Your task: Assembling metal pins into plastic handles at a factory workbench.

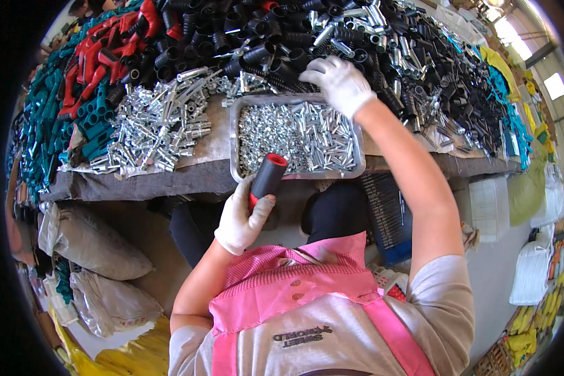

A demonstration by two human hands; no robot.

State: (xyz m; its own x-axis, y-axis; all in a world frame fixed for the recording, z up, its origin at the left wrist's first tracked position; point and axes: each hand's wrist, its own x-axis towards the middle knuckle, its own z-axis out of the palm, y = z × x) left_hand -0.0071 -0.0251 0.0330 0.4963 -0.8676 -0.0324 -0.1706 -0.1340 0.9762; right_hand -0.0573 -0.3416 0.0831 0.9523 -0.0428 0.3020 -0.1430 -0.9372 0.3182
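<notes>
My left hand, in a white glove, is closed round a black tubular handle with a red open end and a red base. It holds the handle tilted upright just in front of the metal tray. Small silver fittings and silver pins fill that tray. Stretched beyond its far right corner, my gloved right hand is over the heap of black tubular parts. Its fingers are apart and slightly bent, somewhat smeared, and nothing shows in them.
Silver metal sleeves lie piled left of the tray. Red tool housings and teal ones are heaped at far left. Black springs and small parts cover the right. White sacks stand below left; a white crate stands at right.
</notes>
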